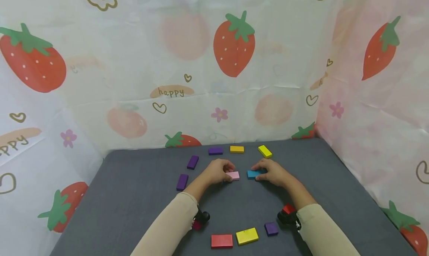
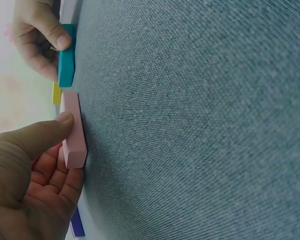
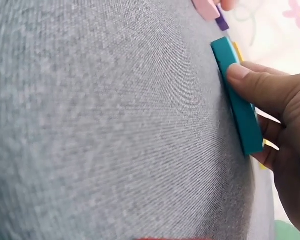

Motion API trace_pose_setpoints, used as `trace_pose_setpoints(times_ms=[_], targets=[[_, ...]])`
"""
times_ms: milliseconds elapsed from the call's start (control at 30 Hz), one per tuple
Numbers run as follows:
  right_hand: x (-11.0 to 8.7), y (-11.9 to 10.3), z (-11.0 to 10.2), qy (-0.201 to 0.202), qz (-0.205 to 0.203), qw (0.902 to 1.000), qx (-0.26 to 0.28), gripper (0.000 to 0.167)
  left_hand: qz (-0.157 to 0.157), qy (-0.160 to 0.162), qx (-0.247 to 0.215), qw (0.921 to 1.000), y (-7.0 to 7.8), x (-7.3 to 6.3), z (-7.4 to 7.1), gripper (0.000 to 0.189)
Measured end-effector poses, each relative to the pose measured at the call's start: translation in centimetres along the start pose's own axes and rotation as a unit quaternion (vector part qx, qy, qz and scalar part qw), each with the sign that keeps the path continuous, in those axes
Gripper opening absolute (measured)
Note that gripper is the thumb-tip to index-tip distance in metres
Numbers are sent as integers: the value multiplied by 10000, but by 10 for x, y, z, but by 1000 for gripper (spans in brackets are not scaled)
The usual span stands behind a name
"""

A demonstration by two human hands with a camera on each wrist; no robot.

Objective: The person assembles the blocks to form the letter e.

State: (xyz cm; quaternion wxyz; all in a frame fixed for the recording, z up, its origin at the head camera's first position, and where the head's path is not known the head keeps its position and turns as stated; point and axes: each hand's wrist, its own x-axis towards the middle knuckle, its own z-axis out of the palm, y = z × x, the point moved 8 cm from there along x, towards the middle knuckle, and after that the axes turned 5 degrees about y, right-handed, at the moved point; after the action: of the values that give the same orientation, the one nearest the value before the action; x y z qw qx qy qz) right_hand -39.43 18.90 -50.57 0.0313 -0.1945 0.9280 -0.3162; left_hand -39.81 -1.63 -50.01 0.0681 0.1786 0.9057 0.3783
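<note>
My left hand [image 1: 218, 171] pinches a pink block [image 1: 234, 176] between thumb and fingers at the middle of the grey table. Across a small gap to its right, my right hand [image 1: 273, 172] grips a blue block [image 1: 253, 174]. In the left wrist view the thumb lies on one long side of the pink block [image 2: 75, 135], fingers behind it. The right wrist view has the thumb on the near side of the blue block [image 3: 237, 100]; some fingers are hidden behind it. Both blocks lie at the cloth, long sides level.
Behind the hands sit purple [image 1: 215, 151], orange [image 1: 237, 149] and yellow [image 1: 265, 151] blocks. Two purple blocks [image 1: 192, 162] stand left of them. Nearer are red [image 1: 221, 241], yellow [image 1: 247, 236] and purple [image 1: 271, 229] blocks. Red pieces are partly hidden by the wrists. Printed cloth walls surround the table.
</note>
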Motion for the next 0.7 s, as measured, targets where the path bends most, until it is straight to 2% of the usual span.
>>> trace_pose_setpoints(times_ms=[700], targets=[[13, -17, 11, -265, -183, 9995, 80, 31, -72, 92, -168, 9998, -7, 0, 3, 34]])
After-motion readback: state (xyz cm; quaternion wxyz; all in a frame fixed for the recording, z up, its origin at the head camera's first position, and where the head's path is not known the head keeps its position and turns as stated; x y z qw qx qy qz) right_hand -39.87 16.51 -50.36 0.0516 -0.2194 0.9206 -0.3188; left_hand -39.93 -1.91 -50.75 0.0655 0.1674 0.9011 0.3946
